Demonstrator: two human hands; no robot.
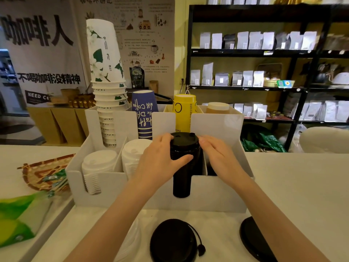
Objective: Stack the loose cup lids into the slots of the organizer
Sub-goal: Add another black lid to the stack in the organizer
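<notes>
A white organizer (217, 193) stands on the counter. Its front row holds two stacks of white lids (98, 163) (135, 150) and a tall stack of black lids (184, 159) in the third slot. My left hand (160, 159) wraps the black stack's left side, thumb across its front. My right hand (219, 156) presses against its right side near the top. Loose on the counter in front lie a black lid (172, 241) with a tethered plug, another black lid (253, 239) partly behind my right forearm, and pale translucent lids (132, 241) under my left forearm.
Paper cup stacks fill the organizer's back slots: white floral (105, 72), blue (144, 112), yellow (184, 112). A woven basket (41, 173) and green packets (17, 218) lie at left. Black shelving with bags (251, 59) stands behind the counter.
</notes>
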